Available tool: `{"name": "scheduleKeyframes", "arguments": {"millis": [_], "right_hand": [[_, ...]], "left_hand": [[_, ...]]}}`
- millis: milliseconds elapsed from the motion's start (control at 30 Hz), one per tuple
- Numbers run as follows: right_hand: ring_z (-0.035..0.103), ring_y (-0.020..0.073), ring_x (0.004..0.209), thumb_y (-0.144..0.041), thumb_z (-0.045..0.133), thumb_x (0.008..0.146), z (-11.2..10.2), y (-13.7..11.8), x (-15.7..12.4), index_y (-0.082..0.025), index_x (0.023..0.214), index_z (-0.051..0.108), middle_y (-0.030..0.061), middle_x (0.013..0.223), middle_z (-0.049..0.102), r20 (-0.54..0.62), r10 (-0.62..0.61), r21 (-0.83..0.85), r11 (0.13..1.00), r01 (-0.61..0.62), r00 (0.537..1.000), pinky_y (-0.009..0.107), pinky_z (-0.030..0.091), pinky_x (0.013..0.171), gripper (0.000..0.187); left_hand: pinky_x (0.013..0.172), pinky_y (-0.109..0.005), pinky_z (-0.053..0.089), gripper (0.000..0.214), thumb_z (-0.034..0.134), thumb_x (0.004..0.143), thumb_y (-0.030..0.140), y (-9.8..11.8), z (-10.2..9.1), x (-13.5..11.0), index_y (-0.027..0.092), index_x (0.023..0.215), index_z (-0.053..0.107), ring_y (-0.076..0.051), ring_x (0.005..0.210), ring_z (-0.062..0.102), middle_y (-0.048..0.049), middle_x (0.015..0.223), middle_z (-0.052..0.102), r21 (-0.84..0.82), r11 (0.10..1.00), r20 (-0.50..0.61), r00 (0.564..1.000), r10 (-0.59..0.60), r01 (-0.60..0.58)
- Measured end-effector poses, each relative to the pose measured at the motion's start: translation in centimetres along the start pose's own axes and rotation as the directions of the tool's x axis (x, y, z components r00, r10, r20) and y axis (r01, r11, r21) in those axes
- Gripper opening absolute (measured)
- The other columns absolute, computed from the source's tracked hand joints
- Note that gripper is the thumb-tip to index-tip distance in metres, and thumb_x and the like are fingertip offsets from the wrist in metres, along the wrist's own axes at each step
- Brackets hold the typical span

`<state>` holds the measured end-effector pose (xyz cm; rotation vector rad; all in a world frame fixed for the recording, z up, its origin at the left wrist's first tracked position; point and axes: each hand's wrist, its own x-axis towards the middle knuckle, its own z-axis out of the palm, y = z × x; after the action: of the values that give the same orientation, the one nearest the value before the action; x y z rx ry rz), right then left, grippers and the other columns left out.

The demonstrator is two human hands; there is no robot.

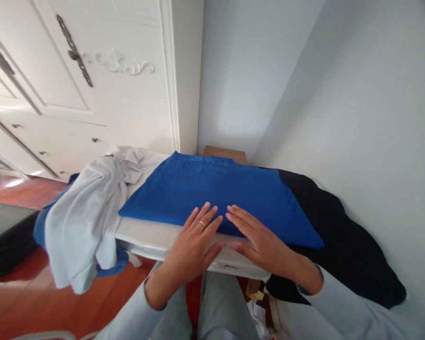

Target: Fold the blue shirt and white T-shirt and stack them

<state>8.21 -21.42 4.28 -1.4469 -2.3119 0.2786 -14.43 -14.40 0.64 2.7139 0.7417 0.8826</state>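
A blue cloth (212, 184), folded flat with straight edges, lies across a narrow white table (152, 232). My left hand (194, 241) rests near the middle of its front edge, palm down, fingers stretched out, a ring on one finger. Just to the right, my right hand (257, 238) lies flat with extended fingertips on the cloth and its thumb toward the left hand. Both thumbs reach over the table's front edge. Neither hand grips anything.
A pale grey garment (88, 212) drapes over the table's left end, with blue fabric (118, 259) beneath. Black cloth (340, 245) hangs over the right end. A white wardrobe (127, 104) stands behind on the left, and walls close in the back and right.
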Motion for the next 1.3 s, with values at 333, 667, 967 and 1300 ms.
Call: {"name": "scheduleKeyframes", "arguments": {"millis": [333, 667, 967, 1300], "right_hand": [[0.028, 0.0287, 0.149, -0.056, 0.047, 0.098, 4.1, 3.3, -0.8, -0.015, 0.16, 0.015, 0.016, 0.16, 0.032, 0.089, -0.081, -0.222, 0.97, 0.099, 0.993, 0.051, 0.034, 0.12, 0.08], [0.026, 0.0308, 0.149, -0.056, 0.047, 0.098, -0.1, 7.2, -10.9, -0.033, 0.158, 0.024, 0.0015, 0.163, 0.026, 0.029, 0.368, -0.126, 0.924, -0.362, 0.929, 0.059, 0.027, 0.121, 0.068], [0.029, 0.0329, 0.148, -0.064, 0.051, 0.091, -1.9, 8.0, -11.8, -0.036, 0.153, 0.039, -0.0016, 0.161, 0.031, 0.058, 0.486, -0.007, 0.874, -0.486, 0.872, 0.058, 0.03, 0.12, 0.069], [0.039, 0.0312, 0.144, -0.06, 0.046, 0.096, -1.7, 9.8, 10.9, -0.022, 0.144, 0.053, 0.0103, 0.155, 0.045, -0.102, 0.107, 0.017, 0.994, -0.105, 0.989, 0.055, 0.03, 0.12, 0.061]], "left_hand": [[0.118, -0.051, 0.034, 0.058, 0.045, 0.099, 0.051, -3.0, 0.2, -1.7, 0.017, 0.146, 0.048, -0.029, 0.144, 0.039, -0.0142, 0.153, 0.046, 0.337, 0.94, 0.103, 0.99, -0.093, 0.053], [0.116, -0.059, 0.033, 0.062, 0.044, 0.095, 0.06, -9.1, -3.1, -5.5, 0.023, 0.145, 0.052, -0.033, 0.142, 0.04, -0.0134, 0.152, 0.047, 0.298, 0.902, -0.056, 0.949, -0.309, 0.311], [0.113, -0.051, 0.041, 0.061, 0.046, 0.093, 0.062, -8.9, -6.1, -3.4, 0.022, 0.137, 0.058, -0.032, 0.136, 0.05, -0.0118, 0.14, 0.06, 0.13, 0.882, -0.047, 0.891, -0.451, 0.454], [0.108, -0.039, 0.043, 0.037, 0.041, 0.099, 0.023, -7.5, 0.7, 16.5, 0.011, 0.13, 0.058, -0.025, 0.126, 0.057, -0.0158, 0.13, 0.065, 0.05, 0.984, 0.007, 0.985, -0.17, 0.169]]}}
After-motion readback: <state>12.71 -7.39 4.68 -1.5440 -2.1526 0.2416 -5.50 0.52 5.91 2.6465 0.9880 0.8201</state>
